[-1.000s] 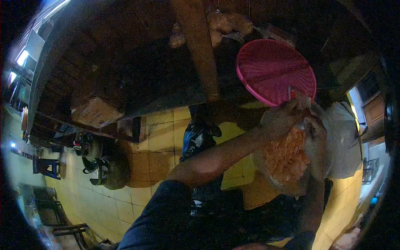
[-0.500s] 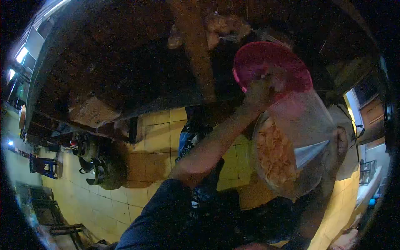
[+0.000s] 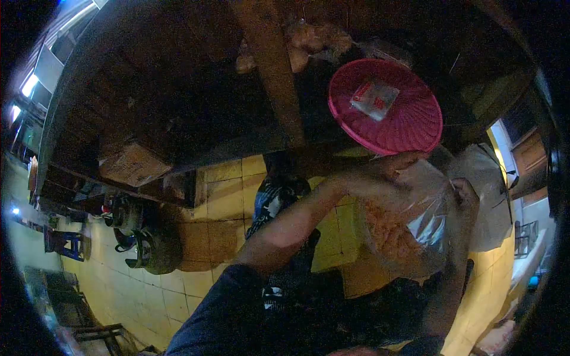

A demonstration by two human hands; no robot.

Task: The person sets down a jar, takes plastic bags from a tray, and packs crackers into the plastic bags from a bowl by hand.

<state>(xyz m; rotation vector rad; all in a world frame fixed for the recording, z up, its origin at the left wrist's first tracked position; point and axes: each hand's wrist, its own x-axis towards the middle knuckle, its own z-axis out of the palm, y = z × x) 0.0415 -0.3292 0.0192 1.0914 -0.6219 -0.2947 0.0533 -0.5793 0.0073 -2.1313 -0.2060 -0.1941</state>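
A clear plastic bag [image 3: 436, 228] with orange, chip-like pieces [image 3: 386, 228] inside hangs in front of me. My right hand [image 3: 466, 199] grips its upper right edge, fingers closed on the film. Blurred by motion, my left hand [image 3: 395, 175] is at the upper left of the bag, just below the pink lid-like plastic dish [image 3: 409, 121]. Whether its fingers hold the film I cannot make out. On the ribbed pink dish lies a small clear packet [image 3: 376, 99] with red print.
Behind the right hand is a second pale plastic bag [image 3: 490, 202]. A dark wooden table [image 3: 208, 107] spans the top, with a brown box [image 3: 133, 163] near its edge. A gas cylinder [image 3: 151, 246] stands on the yellow tiled floor [image 3: 202, 285]; a blue stool [image 3: 68, 243] is farther left.
My left hand has come down from the pink dish to the top of the bag, uncovering the small packet. My right hand has shifted slightly left, and the bag's top has crumpled.
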